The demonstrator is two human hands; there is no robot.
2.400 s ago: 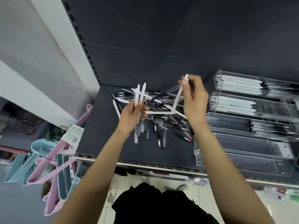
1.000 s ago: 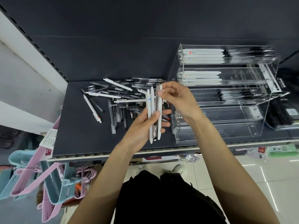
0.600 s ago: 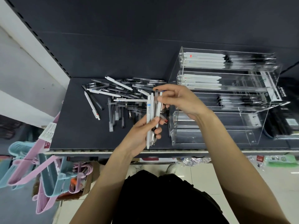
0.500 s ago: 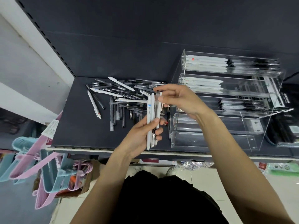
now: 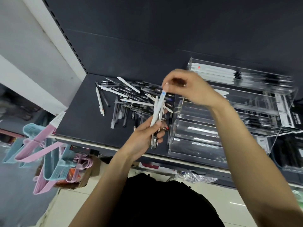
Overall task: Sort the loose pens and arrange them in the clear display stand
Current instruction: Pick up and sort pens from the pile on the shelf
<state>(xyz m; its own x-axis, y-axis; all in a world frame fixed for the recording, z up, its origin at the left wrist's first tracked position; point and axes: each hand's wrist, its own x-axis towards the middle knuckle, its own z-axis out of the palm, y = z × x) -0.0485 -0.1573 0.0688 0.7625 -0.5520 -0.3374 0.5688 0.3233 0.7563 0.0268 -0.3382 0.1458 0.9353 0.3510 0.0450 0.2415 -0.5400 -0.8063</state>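
My left hand (image 5: 144, 136) grips a small bundle of pens (image 5: 156, 115), white and clear ones, upright above the shelf's front edge. My right hand (image 5: 188, 89) pinches the top end of one white pen with a blue mark (image 5: 161, 99) that sticks out of the bundle. A heap of loose pens (image 5: 126, 99), white, clear and black, lies on the dark shelf (image 5: 82, 115) behind my hands. The clear display stand (image 5: 196, 138) sits to the right; its upper tiers hold white and black pens, its lower tiers look bare.
Pink and blue plastic hangers (image 5: 41, 149) hang off the shelf's left front. A white upright post (image 5: 54, 33) bounds the shelf on the left. A black box of goods (image 5: 293, 153) stands right of the stand. A crumpled plastic wrapper (image 5: 195, 176) lies below the shelf edge.
My right hand has risen from the bundle's top, drawing one white pen upward out of it. My left hand keeps its grip on the bundle. The camera has swung left.
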